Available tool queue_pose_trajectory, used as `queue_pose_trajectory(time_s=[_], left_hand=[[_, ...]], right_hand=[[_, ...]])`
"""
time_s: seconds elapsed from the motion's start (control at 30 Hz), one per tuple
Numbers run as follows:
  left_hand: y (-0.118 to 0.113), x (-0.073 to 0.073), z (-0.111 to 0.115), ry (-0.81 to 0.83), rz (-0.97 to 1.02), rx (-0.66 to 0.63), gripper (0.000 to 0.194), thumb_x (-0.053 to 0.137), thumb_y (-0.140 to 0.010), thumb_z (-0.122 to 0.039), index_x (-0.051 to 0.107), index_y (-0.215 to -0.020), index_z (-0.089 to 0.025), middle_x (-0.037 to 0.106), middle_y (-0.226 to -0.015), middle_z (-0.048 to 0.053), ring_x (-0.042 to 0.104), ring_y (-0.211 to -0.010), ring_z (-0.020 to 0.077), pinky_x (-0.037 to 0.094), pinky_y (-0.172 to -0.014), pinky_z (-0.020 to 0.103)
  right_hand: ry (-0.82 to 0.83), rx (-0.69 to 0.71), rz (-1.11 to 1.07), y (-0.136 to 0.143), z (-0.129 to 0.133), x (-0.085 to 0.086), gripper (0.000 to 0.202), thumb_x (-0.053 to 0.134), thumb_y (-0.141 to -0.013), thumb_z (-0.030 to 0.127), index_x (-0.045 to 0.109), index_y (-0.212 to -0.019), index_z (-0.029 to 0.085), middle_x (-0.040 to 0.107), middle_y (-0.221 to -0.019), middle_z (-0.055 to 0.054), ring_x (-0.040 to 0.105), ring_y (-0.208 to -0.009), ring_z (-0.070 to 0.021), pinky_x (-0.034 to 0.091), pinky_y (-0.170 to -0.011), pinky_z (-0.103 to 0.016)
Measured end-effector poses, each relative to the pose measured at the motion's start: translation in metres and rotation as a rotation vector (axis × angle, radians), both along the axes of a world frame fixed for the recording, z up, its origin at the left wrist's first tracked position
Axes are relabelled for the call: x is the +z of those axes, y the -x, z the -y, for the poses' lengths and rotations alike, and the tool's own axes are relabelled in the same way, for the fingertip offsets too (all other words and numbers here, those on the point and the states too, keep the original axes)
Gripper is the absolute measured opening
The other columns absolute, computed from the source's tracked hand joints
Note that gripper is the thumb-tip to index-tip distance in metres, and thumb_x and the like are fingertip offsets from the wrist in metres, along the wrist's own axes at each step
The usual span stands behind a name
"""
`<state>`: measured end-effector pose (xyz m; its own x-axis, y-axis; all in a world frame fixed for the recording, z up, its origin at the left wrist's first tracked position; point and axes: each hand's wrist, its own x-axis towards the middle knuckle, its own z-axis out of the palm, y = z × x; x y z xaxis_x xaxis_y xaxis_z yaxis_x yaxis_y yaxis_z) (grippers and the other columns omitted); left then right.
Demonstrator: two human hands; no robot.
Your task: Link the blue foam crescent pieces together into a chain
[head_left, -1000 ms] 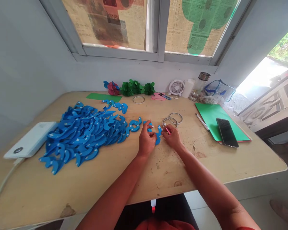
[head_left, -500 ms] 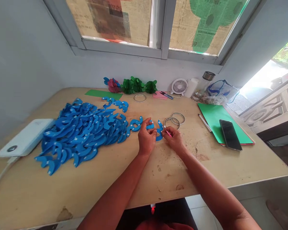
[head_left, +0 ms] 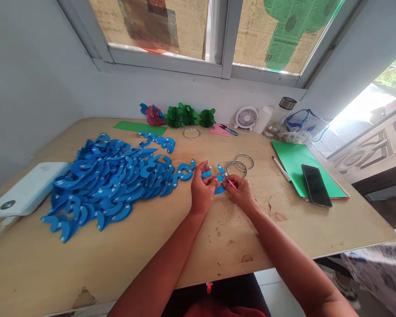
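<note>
My left hand is closed, thumb and finger pinching the left edge of a small blue paper piece. The fingers of my right hand are wrapped round a pink-handled tool, its pale tip over the same blue piece. A curly blue paper strip lies just left of my left hand. Farther left spreads a large heap of blue paper pieces dotted with white squares. Two tape rolls overlap behind my right hand.
A white power bank is at the left. Green paper flowers, a fan and a glass bottle line the wall. At the right, a phone rests on green sheets beside a pen.
The view has shifted slightly, and patterned cloth now shows beyond the table at the lower right. Both hands keep nearly the same place and hold.
</note>
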<state>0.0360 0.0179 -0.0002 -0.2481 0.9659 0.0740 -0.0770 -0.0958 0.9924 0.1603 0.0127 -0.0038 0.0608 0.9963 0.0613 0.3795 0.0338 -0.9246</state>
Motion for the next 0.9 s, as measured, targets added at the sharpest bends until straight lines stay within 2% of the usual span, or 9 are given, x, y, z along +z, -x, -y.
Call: queue_pose_trajectory(time_s=[0.27,0.43,0.73,0.9], left_hand=[[-0.0016,-0.0035,0.0044,-0.043,0.010,-0.054,0.057,0.058,-0.064,-0.005,0.049,-0.118,-0.020,0.057,-0.109,0.008,0.063,-0.083,0.0119,0.051,-0.068,0.020],[0.0000,-0.0004,0.0052,-0.042,-0.014,-0.034,0.055,0.057,-0.064,-0.005,0.050,-0.117,-0.020,0.058,-0.109,0.008,0.064,-0.079,0.0118,0.051,-0.064,0.020],[-0.0006,0.0011,0.0067,-0.066,-0.042,-0.032,0.054,0.056,-0.066,-0.005,0.050,-0.118,-0.019,0.058,-0.110,0.008,0.064,-0.081,0.0123,0.051,-0.065,0.019],[-0.0014,0.0014,0.0079,-0.065,-0.041,-0.034,0.055,0.057,-0.066,-0.005,0.050,-0.118,-0.019,0.057,-0.110,0.008,0.064,-0.082,0.0115,0.051,-0.067,0.019]], right_hand=[[0.010,0.001,-0.025,0.0024,0.0013,0.0042,0.019,0.060,-0.066,0.034,0.061,-0.065,0.015,0.052,-0.054,0.003,0.041,-0.050,-0.0090,0.030,-0.047,-0.021],[-0.010,-0.005,0.015,0.0036,0.0025,0.0059,0.019,0.060,-0.066,0.035,0.062,-0.065,0.016,0.051,-0.052,0.003,0.039,-0.049,-0.0084,0.029,-0.046,-0.020],[0.014,0.017,-0.006,-0.0005,-0.0019,-0.0034,0.016,0.060,-0.065,0.032,0.061,-0.066,0.016,0.052,-0.054,0.003,0.043,-0.051,-0.0094,0.033,-0.048,-0.021],[-0.013,0.014,0.030,0.0001,-0.0012,-0.0009,0.015,0.059,-0.065,0.031,0.060,-0.062,0.016,0.053,-0.053,0.003,0.044,-0.051,-0.0096,0.033,-0.048,-0.021]])
